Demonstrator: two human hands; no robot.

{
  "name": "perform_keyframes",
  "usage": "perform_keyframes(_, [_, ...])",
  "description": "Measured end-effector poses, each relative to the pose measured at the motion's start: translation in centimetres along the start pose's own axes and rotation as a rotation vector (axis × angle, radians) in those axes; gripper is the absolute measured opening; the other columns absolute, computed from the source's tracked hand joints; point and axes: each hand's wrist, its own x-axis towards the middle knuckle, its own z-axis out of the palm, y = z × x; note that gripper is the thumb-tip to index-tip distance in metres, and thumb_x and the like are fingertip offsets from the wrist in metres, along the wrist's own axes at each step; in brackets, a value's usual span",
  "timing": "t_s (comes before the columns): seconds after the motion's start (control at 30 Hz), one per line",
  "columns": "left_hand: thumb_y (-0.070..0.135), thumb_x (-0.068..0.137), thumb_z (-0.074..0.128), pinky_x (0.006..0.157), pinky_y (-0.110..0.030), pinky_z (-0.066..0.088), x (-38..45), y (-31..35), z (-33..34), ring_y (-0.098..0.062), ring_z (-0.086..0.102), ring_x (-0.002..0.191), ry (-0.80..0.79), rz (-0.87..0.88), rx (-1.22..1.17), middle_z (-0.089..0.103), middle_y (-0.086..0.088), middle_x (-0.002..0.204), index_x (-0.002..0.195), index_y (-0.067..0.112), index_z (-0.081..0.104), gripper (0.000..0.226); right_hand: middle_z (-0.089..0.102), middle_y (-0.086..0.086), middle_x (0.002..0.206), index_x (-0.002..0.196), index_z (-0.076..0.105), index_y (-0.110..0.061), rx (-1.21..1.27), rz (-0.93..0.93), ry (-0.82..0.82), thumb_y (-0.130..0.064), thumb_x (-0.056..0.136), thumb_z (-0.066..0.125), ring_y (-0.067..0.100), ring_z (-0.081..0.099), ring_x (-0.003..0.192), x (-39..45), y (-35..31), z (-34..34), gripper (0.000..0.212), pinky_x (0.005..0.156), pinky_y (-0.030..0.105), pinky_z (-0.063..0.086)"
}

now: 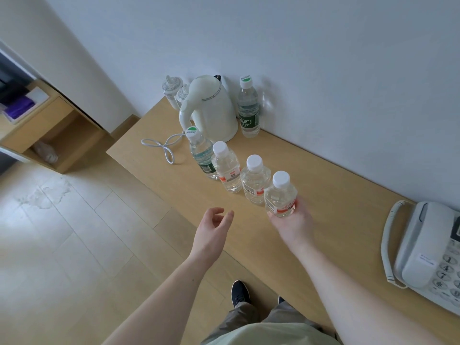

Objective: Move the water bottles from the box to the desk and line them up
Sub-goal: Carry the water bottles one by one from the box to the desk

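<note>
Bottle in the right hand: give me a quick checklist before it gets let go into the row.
1. Right hand holds the fourth bottle low on its body: ok.
2. Bottle upright: ok.
3. Base flat on the desk: cannot tell, fingers hide it.
4. In line with the three-bottle row: ok.
5. Left hand free, touching nothing: ok.
6. Box empty: cannot tell, out of view.

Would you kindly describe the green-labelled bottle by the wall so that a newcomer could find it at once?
Start at the white kettle at the back of the wooden desk. The green-labelled bottle stands upright just right of it, close to the wall. Unlike the four bottles lined up nearer the desk's front edge, it stands alone, and its cap bears a green mark rather than being plain white.
</note>
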Motion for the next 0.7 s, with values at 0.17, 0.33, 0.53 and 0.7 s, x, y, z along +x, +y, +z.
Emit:
perform_keyframes(0.17, [0.066, 0.090, 0.057, 0.075, -0.021, 0.044, 0.2, -0.7, -0.1, 0.005, 0.060, 0.099, -0.002, -0.034, 0.008, 0.065, 0.020, 0.106, 0.123, 0.038, 0.057, 0.043, 0.066, -0.009, 0.104, 0.103, 0.052, -0.040, 0.032, 0.070, -0.046, -0.018, 0.071, 0.085, -0.005, 0.061, 0.086, 0.2, -0.2, -0.3, 0.052, 0.063, 0.000, 0.039])
perform_keyframes(0.33, [0.067, 0.089, 0.056, 0.072, -0.019, 0.043, 0.4, -0.6, 0.3, 0.006, 0.059, 0.099, -0.014, -0.043, 0.005, 0.064, 0.021, 0.107, 0.122, 0.039, 0.056, 0.044, 0.067, -0.017, 0.101, 0.098, 0.049, -0.049, 0.026, 0.120, -0.067, -0.021, 0.071, 0.083, -0.019, 0.057, 0.084, 0.1, -0.5, -0.5, 0.051, 0.062, 0.000, 0.040])
perform_keyframes(0.53, [0.065, 0.090, 0.058, 0.070, -0.018, 0.042, 0.6, -0.1, 1.1, 0.008, 0.059, 0.095, -0.017, -0.038, 0.010, 0.065, 0.021, 0.104, 0.121, 0.039, 0.057, 0.040, 0.065, -0.019, 0.103, 0.096, 0.048, -0.055, 0.037, 0.121, -0.073, -0.019, 0.070, 0.084, -0.023, 0.055, 0.083, 0.1, -0.4, -0.5, 0.057, 0.063, -0.003, 0.038])
perform_keyframes(0.7, [0.066, 0.090, 0.057, 0.068, -0.017, 0.041, 0.5, 0.2, 1.4, 0.007, 0.059, 0.094, -0.026, -0.024, 0.023, 0.065, 0.021, 0.104, 0.122, 0.039, 0.057, 0.041, 0.066, -0.017, 0.104, 0.097, 0.050, -0.051, 0.061, 0.112, -0.086, -0.016, 0.070, 0.084, -0.019, 0.058, 0.085, 0.1, -0.3, -0.7, 0.056, 0.064, -0.001, 0.040])
